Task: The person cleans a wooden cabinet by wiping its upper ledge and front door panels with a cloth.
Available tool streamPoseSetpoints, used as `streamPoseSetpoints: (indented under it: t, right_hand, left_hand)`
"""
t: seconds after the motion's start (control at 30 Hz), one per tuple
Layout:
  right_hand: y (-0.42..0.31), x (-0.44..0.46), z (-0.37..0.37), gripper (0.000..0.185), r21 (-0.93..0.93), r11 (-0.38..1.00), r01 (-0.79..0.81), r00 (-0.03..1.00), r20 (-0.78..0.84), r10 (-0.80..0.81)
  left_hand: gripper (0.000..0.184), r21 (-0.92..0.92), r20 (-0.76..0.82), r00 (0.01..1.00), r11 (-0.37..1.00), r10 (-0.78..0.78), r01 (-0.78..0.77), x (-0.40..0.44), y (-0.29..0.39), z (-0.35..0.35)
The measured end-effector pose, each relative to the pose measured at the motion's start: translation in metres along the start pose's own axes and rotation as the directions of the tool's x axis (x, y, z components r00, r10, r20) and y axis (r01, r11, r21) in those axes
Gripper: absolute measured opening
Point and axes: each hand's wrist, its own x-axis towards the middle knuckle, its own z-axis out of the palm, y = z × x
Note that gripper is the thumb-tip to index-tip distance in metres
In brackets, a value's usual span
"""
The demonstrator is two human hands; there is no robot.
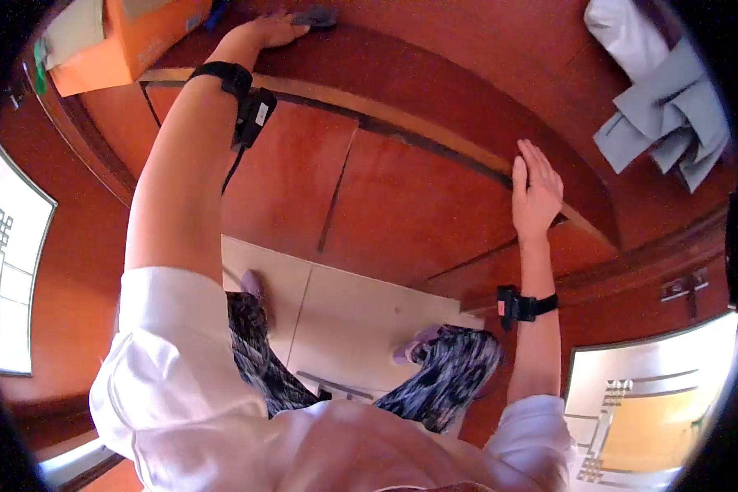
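At the upper left, my left hand (272, 31) reaches far across a reddish-brown wooden shelf (402, 86). Its fingers are on a small, dark grey cloth (316, 16) lying against the wood; part of the grip is hard to make out. My right hand (538, 193) rests on the shelf's front edge at the right, fingers stretched out and nothing in it. Both wrists carry black straps with small devices.
An orange box (131, 45) stands on the shelf at the far left. Folded grey cloth (664, 115) and a white bundle (627, 37) lie at the right. Below are wooden cabinet doors (418, 197), a tiled floor (344, 312) and my feet.
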Motion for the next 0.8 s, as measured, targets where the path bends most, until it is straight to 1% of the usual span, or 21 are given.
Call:
streamPoseSetpoints:
  t: [0.03, 0.1, 0.13, 0.17, 0.2, 0.23, 0.27, 0.33, 0.37, 0.4, 0.47, 0.5, 0.57, 0.6, 0.63, 0.67, 0.7, 0.77, 0.8]
  right_hand:
    - [0.0, 0.0, -0.003, 0.037, 0.0, 1.0, -0.002, 1.0, -0.01, 0.002]
    - [-0.004, 0.0, -0.002, 0.038, -0.011, 1.0, -0.029, 0.999, 0.018, 0.029]
    - [-0.006, 0.003, -0.007, 0.038, -0.008, 0.999, -0.033, 0.999, -0.012, 0.033]
    - [-0.005, 0.002, -0.003, 0.038, 0.0, 1.0, -0.029, 1.0, -0.008, 0.029]
    - [-0.004, 0.0, -0.001, 0.039, 0.013, 0.999, -0.029, 1.0, -0.009, 0.029]
    - [-0.004, -0.002, 0.002, 0.037, -0.049, 0.999, -0.021, 1.0, -0.008, 0.021]
    - [0.0, 0.0, 0.001, 0.037, -0.047, 0.999, -0.021, 1.0, -0.011, 0.02]
    - [-0.005, -0.001, 0.001, 0.037, -0.041, 0.998, -0.038, 0.999, 0.012, 0.038]
    - [-0.003, -0.002, 0.002, 0.038, -0.049, 0.998, -0.049, 0.998, 0.024, 0.05]
    - [-0.004, -0.003, 0.002, 0.038, -0.042, 0.998, -0.055, 0.998, 0.029, 0.056]
    - [-0.002, -0.001, 0.002, 0.039, -0.021, 0.998, -0.058, 0.998, -0.013, 0.058]
    - [0.0, -0.001, 0.001, 0.039, -0.026, 0.999, -0.038, 0.999, -0.009, 0.038]
    - [-0.001, -0.001, -0.001, 0.038, -0.016, 0.999, -0.042, 0.999, -0.01, 0.042]
    - [-0.002, -0.001, -0.001, 0.037, -0.012, 0.999, -0.046, 0.999, -0.014, 0.046]
    - [-0.003, -0.002, 0.0, 0.036, -0.035, 0.998, -0.052, 0.998, -0.029, 0.051]
    - [-0.003, -0.002, 0.001, 0.036, -0.034, 0.998, -0.057, 0.998, -0.023, 0.057]
    - [-0.003, -0.002, 0.0, 0.035, -0.036, 0.999, -0.037, 0.999, -0.036, 0.035]
    - [-0.002, -0.001, 0.003, 0.034, -0.038, 0.999, -0.013, 0.999, -0.045, 0.011]
    - [-0.001, -0.001, 0.005, 0.033, -0.043, 0.999, -0.005, 0.997, -0.078, 0.002]
  left_hand:
    - [0.064, 0.119, -0.063, 0.998, 0.992, -0.03, 0.038, 0.003, 0.0, -0.005]
    - [0.062, 0.087, -0.066, 0.997, 0.996, -0.028, 0.034, -0.016, 0.005, 0.001]
    - [0.06, 0.062, -0.077, 0.997, 0.998, -0.025, 0.03, -0.035, 0.01, -0.012]
    - [0.06, 0.064, -0.082, 0.996, 0.997, -0.026, 0.031, -0.05, 0.016, -0.012]
    - [0.057, 0.091, -0.072, 0.996, 0.995, 0.045, -0.039, -0.066, 0.024, -0.014]
    - [0.054, 0.133, -0.06, 0.992, 0.986, 0.109, -0.1, -0.089, 0.025, -0.023]
    - [0.054, 0.135, -0.063, 0.992, 0.986, 0.108, -0.098, -0.104, 0.03, -0.019]
    - [0.049, -0.015, -0.28, 0.953, 0.992, 0.118, -0.127, -0.137, 0.031, -0.015]
    - [0.049, -0.053, -0.329, 0.93, 0.981, 0.161, -0.189, -0.136, 0.028, -0.012]
    - [0.049, -0.048, -0.32, 0.933, 0.981, 0.162, -0.187, -0.142, 0.024, -0.01]
    - [0.049, -0.051, -0.413, 0.889, 0.97, 0.195, -0.236, -0.163, 0.024, -0.008]
    - [0.049, -0.047, -0.41, 0.891, 0.971, 0.195, -0.234, -0.171, 0.023, -0.008]
    - [0.049, -0.022, -0.453, 0.879, 0.984, 0.15, -0.179, -0.181, 0.023, -0.005]
    - [0.049, -0.017, -0.448, 0.881, 0.983, 0.154, -0.18, -0.18, 0.022, -0.005]
    - [0.05, -0.029, -0.464, 0.878, 0.989, 0.118, -0.148, -0.178, 0.022, -0.006]
    - [0.05, -0.044, -0.478, 0.875, 0.992, 0.081, -0.116, -0.176, 0.022, -0.005]
    - [0.05, -0.047, -0.469, 0.879, 0.992, 0.082, -0.117, -0.17, 0.018, -0.003]
    - [0.052, -0.051, -0.505, 0.861, 0.994, 0.059, -0.099, -0.148, 0.003, -0.003]
    - [0.052, -0.053, -0.498, 0.865, 0.994, 0.06, -0.099, -0.137, -0.005, -0.003]
